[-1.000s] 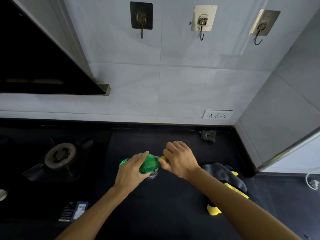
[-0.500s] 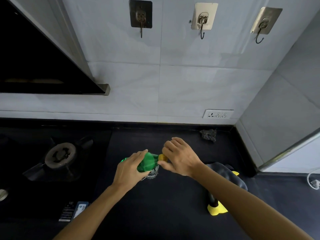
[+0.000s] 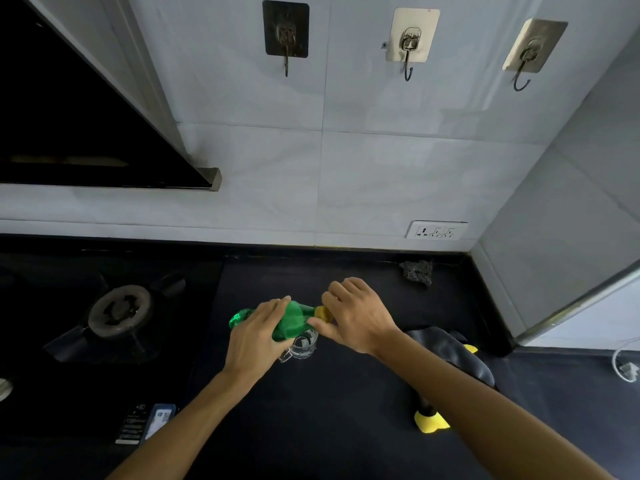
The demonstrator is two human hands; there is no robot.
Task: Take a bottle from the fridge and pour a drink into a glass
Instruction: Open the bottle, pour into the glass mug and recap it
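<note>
Right hand point(image 3: 360, 317) loosened since earlier, fingers pinching yellow cap point(image 3: 322, 313), left hand point(image 3: 258, 336) gripping tilted green bottle point(image 3: 294, 318), possibly above glass point(image 3: 304, 345)

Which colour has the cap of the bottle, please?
The cap is yellow, on the green bottle; the head view, the only one, shows it.
</note>
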